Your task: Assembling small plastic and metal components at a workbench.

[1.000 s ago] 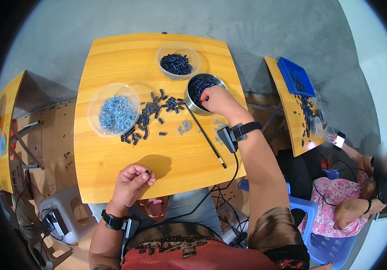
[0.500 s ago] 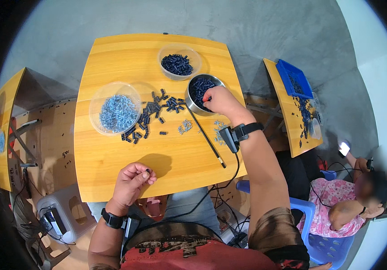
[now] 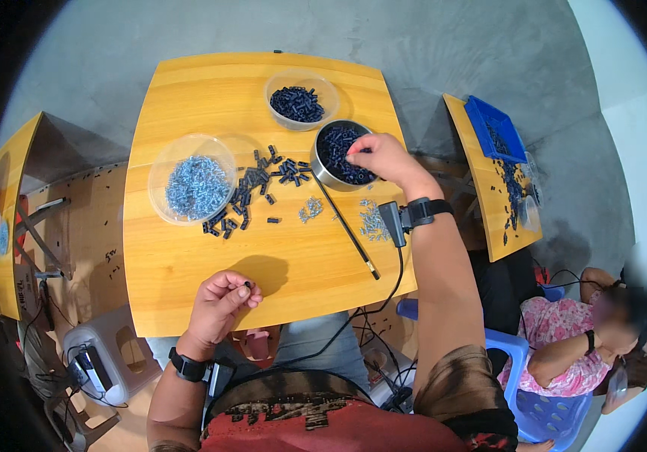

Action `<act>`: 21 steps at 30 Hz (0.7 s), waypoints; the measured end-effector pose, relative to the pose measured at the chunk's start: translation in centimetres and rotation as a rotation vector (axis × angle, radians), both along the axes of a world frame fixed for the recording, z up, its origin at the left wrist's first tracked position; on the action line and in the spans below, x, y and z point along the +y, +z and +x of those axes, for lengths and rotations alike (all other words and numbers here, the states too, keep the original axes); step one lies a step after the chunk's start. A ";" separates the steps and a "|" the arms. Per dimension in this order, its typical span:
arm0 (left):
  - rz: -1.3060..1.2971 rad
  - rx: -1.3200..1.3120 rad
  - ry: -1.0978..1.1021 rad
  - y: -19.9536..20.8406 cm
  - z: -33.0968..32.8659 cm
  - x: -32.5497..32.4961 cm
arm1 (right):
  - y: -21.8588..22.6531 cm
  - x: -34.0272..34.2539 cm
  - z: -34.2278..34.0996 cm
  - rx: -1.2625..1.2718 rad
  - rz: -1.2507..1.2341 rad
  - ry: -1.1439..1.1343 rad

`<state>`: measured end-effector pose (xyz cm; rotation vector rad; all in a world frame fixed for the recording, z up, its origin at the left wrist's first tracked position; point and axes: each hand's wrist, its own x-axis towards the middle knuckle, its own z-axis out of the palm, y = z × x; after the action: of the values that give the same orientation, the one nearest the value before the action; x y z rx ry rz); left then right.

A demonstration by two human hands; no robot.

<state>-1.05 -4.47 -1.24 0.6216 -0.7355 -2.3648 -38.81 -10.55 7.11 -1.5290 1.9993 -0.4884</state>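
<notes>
Three bowls stand on the yellow counter (image 3: 188, 286): a clear bowl of pale screws (image 3: 191, 179), a clear bowl of dark plugs (image 3: 301, 99) and a metal bowl (image 3: 341, 154). The right hand (image 3: 383, 157) reaches into the metal bowl, fingertips pinched among its dark pieces. The left hand (image 3: 222, 301), curled near the counter's front edge, pinches one small dark plug (image 3: 247, 285). One black rod (image 3: 344, 226) lies between two small screw heaps.

L hand (image 3: 222, 301) fingers pinched near body; R hand (image 3: 383, 154) reaching fwd.
</notes>
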 end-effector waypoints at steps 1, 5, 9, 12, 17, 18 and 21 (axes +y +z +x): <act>0.000 0.009 0.001 0.0 0.0 0.0 | 0.3 0.1 0.1 -0.201 -0.054 -0.065; -0.007 0.008 0.009 0.2 0.0 -0.1 | 1.2 0.8 -0.6 -0.778 -0.235 -0.326; -0.023 0.015 0.018 0.2 0.0 -0.1 | 1.1 0.6 -0.5 -0.806 -0.115 -0.413; 0.007 -0.003 0.016 0.0 0.1 -0.1 | 1.4 -0.4 0.5 -0.689 0.017 -0.432; 0.020 0.020 0.014 0.0 0.3 0.0 | 2.7 -6.0 1.5 -0.623 -0.110 -0.332; 0.019 0.018 0.019 0.0 0.3 0.0 | 3.3 -6.9 2.1 -0.705 -0.216 -0.339; 0.010 0.035 0.005 0.1 0.2 0.1 | 3.8 -7.9 2.2 -0.408 -0.392 -0.330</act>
<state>-0.82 -4.37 -1.15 0.5839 -0.7066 -2.3698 -36.58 -18.43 10.92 -1.1751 1.8988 -1.2807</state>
